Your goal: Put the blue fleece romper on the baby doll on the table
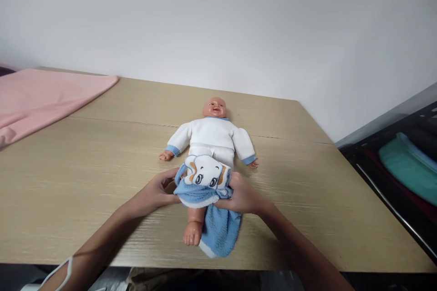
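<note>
A baby doll (215, 108) lies on its back on the table, head toward the wall, in a white top (211, 131) with blue cuffs and white bottoms. A blue-and-white terry-cloth garment (205, 186) with an embroidered animal face is bunched over its legs. My left hand (163, 191) grips the garment's left edge between thumb and fingers. On the other side my right hand (244, 193) is closed on its right edge. One bare doll foot (193, 232) pokes out below. Beside it hangs a blue part of the cloth, which hides the other leg.
A pink cloth (51, 95) is spread at the table's far left. The wooden table (297, 218) meets a pale wall (153, 22) at the back. Past its right edge stands a dark rack (382, 200) with a teal item (409, 168) on it.
</note>
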### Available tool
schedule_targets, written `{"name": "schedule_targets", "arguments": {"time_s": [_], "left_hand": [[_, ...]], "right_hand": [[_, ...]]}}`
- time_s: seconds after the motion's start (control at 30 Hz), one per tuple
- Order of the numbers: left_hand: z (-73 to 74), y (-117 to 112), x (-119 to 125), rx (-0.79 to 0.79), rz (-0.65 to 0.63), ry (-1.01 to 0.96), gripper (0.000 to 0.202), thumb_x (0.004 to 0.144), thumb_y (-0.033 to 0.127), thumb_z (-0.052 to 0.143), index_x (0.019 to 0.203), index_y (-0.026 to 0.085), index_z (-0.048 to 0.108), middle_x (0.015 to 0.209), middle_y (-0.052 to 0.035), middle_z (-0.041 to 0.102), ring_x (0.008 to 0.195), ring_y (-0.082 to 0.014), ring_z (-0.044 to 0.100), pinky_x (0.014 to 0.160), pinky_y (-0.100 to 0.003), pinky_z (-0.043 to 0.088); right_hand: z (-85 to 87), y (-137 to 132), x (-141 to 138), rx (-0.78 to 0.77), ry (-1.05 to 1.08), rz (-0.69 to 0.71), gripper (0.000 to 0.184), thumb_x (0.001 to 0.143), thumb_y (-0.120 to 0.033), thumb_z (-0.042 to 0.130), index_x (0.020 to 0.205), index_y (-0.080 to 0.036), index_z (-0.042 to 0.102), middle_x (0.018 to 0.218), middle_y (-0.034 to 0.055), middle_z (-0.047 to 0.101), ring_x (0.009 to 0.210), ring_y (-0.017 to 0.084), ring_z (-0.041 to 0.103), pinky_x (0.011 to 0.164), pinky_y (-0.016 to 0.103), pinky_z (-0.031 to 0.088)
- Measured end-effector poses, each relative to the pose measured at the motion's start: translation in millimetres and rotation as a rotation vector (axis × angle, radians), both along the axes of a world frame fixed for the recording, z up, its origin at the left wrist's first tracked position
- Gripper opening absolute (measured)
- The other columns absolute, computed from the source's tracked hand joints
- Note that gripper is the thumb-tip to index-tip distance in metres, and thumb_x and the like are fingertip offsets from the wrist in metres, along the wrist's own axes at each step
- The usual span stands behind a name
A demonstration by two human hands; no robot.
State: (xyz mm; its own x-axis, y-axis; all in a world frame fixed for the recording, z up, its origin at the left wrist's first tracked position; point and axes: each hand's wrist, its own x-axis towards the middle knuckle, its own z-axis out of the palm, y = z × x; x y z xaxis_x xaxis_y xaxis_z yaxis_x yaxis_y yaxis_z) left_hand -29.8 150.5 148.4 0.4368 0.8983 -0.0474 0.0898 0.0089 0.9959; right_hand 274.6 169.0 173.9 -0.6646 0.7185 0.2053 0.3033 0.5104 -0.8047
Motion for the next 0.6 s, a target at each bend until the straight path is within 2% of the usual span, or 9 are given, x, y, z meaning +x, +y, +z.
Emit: {"name": "schedule_targets", "arguments": {"time_s": [0.1,0.17,0.27,0.3,0.37,0.47,0.53,0.6], "left_hand": [[-3.1,4.7,-0.4,-0.011,-0.015,-0.013,0.067,0.087,0.05,0.094,0.145,0.022,0.074,0.148,-0.0166,0.076,0.144,-0.0394,0.066,0.13,-0.059,0.047],[-3.7,4.8,-4.8,-0.005,-0.028,0.014,0.075,0.082,0.05,0.098,0.147,0.023,0.072,0.151,-0.0167,0.074,0.148,-0.0403,0.063,0.131,-0.06,0.046],[-0.9,2.7,-13.4,0.014,-0.023,0.083,0.091,0.074,0.054,0.102,0.152,0.023,0.067,0.157,-0.0167,0.069,0.154,-0.0424,0.057,0.131,-0.061,0.044],[1.1,2.5,-15.5,0.03,0.002,0.113,0.092,0.075,0.057,0.1,0.153,0.023,0.065,0.159,-0.0171,0.068,0.155,-0.0425,0.056,0.131,-0.06,0.045],[7.6,4.3,-16.4,0.095,0.068,0.169,0.079,0.089,0.066,0.086,0.15,0.021,0.064,0.154,-0.0182,0.069,0.147,-0.0403,0.061,0.124,-0.055,0.05],[26.1,12.8,-7.7,0.274,0.171,0.247,0.049,0.11,0.062,0.057,0.135,0.02,0.065,0.135,-0.0144,0.072,0.124,-0.0304,0.067,0.112,-0.043,0.053],[45.0,20.8,4.3,0.37,0.22,0.298,0.039,0.112,0.054,0.058,0.131,0.021,0.063,0.132,-0.0103,0.07,0.116,-0.0261,0.065,0.108,-0.039,0.051],[67.1,29.2,19.3,0.398,0.184,0.356,0.039,0.109,0.053,0.065,0.136,0.024,0.063,0.137,-0.009,0.068,0.119,-0.0261,0.064,0.106,-0.037,0.051]], "right_hand": [[7.3,1.5,4.0,-0.06,-0.037,0.036,0.049,0.088,-0.052,0.091,0.123,-0.02,0.079,0.12,0.0063,0.083,0.106,0.025,0.076,0.105,0.039,0.059],[11.9,0.7,9.8,-0.063,-0.048,0.05,0.06,0.087,-0.056,0.093,0.131,-0.019,0.076,0.13,0.0095,0.08,0.118,0.028,0.074,0.111,0.042,0.056],[15.5,-0.6,24.1,-0.042,-0.01,0.054,0.051,0.096,-0.05,0.085,0.134,-0.019,0.072,0.135,0.0117,0.076,0.125,0.028,0.071,0.114,0.042,0.054],[15.5,-0.6,29.8,-0.054,0.007,0.054,0.043,0.099,-0.047,0.083,0.131,-0.02,0.073,0.13,0.0105,0.077,0.121,0.026,0.071,0.11,0.041,0.055],[14.0,0.5,41.0,-0.112,0.034,0.048,0.029,0.102,-0.043,0.079,0.121,-0.02,0.074,0.118,0.0066,0.077,0.11,0.023,0.072,0.102,0.037,0.056],[10.4,3.6,52.7,-0.244,0.048,0.04,0.031,0.1,-0.047,0.079,0.113,-0.021,0.074,0.104,0.0018,0.073,0.097,0.02,0.068,0.093,0.033,0.055],[9.5,5.5,55.3,-0.315,0.033,0.045,0.037,0.097,-0.055,0.079,0.111,-0.021,0.074,0.101,-0.0001,0.07,0.094,0.02,0.066,0.091,0.033,0.053],[10.5,6.5,54.7,-0.336,0.008,0.072,0.039,0.097,-0.059,0.078,0.105,-0.021,0.073,0.099,-0.001,0.067,0.093,0.02,0.063,0.09,0.032,0.051]]}}
